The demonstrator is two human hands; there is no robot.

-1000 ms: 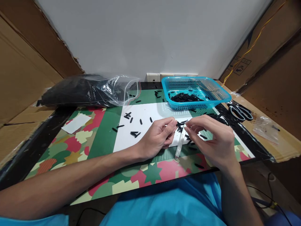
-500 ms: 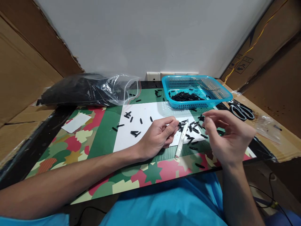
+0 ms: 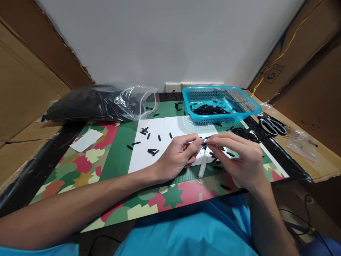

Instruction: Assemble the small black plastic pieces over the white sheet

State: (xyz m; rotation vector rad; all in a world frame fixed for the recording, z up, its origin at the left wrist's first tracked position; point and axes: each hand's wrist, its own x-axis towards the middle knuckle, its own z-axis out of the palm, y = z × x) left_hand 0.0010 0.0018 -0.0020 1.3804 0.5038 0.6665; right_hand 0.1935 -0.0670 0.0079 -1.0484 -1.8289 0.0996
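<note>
Left hand [image 3: 179, 156] pinches the top of a clear strip [image 3: 203, 165] – right hand [image 3: 241, 160] pinches a small black piece [image 3: 204, 144] against it

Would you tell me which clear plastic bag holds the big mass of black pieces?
The large bag at the back left; the small bag beside the scissors looks nearly empty.
</note>
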